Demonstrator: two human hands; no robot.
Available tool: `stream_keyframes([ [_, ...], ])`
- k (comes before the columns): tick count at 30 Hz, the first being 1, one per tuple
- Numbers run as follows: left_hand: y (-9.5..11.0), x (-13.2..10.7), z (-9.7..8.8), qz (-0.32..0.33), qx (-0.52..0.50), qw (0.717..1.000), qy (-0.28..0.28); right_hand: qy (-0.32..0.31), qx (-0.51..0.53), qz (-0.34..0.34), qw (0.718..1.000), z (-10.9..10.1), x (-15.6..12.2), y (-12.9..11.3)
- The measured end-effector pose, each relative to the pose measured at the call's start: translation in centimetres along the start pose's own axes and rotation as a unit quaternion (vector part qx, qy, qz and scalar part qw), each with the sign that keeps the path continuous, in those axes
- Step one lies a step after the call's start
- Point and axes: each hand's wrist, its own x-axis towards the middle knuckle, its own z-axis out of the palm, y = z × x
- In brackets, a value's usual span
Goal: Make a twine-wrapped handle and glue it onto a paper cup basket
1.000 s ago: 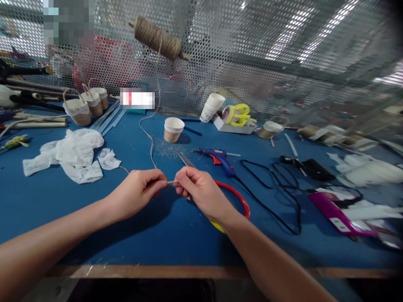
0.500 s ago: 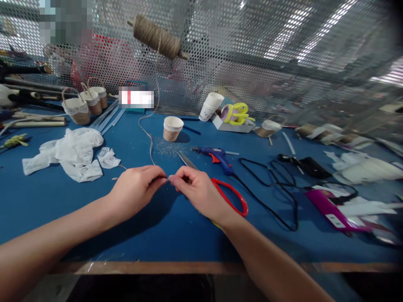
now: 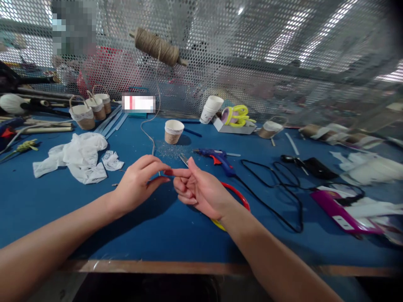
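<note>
My left hand [image 3: 138, 182] is above the blue table, thumb and index finger bent around a thin piece of twine [image 3: 159, 173]. That strand seems to belong to the line running up to the spool of brown twine [image 3: 156, 46]. My right hand [image 3: 201, 188] points its index finger at the left fingertips and touches them; its thumb is raised, the other fingers curl loosely, and nothing shows in it. Under the right hand lie scissors with red and yellow handles [image 3: 239, 195], partly covered. Just beyond stands a small paper cup [image 3: 173, 137] wrapped in burlap with a lace rim.
A blue glue gun [image 3: 220, 157] with a black cord lies to the right, near a purple packet [image 3: 343, 212]. White lace [image 3: 74, 155] is heaped on the left. Handled cups [image 3: 83, 119] stand behind it. Stacked white cups [image 3: 211, 110] and yellow-handled scissors [image 3: 239, 113] are at the back.
My right hand has let go of its pinch and turned, stretching out the index finger and raising the thumb. My left thumb and index finger have parted slightly around the twine.
</note>
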Motion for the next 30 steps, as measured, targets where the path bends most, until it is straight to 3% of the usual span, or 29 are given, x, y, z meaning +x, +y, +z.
stream_keyframes([
  [4, 0.5, 0.0, -0.1, -0.001, -0.047, 0.999, 0.021, -0.035, 0.031, 0.020, 0.999, 0.1, 0.0, 0.1],
  [8, 0.7, 0.0, -0.2, -0.069, -0.123, 0.990, 0.029, -0.049, 0.060, 0.022, 0.997, 0.2, -0.1, 0.1],
  [12, 1.1, -0.1, 0.2, -0.119, -0.193, 0.971, 0.076, -0.074, 0.101, 0.029, 0.992, 0.4, -0.2, 0.1],
  [20, 1.2, 0.0, 0.9, -0.307, -0.379, 0.870, 0.068, -0.114, 0.126, 0.033, 0.985, 0.4, -0.2, 0.2],
  [24, 1.0, 0.2, 1.1, -0.358, -0.398, 0.842, 0.063, -0.110, 0.125, 0.041, 0.985, 0.3, 0.0, 0.4],
  [26, 0.8, 0.2, 1.1, -0.370, -0.371, 0.850, 0.054, -0.103, 0.117, 0.039, 0.987, 0.2, 0.0, 0.5],
  [30, -0.2, 0.3, 0.8, -0.347, -0.271, 0.897, 0.033, -0.091, 0.080, -0.008, 0.993, 0.2, -0.2, 0.5],
])
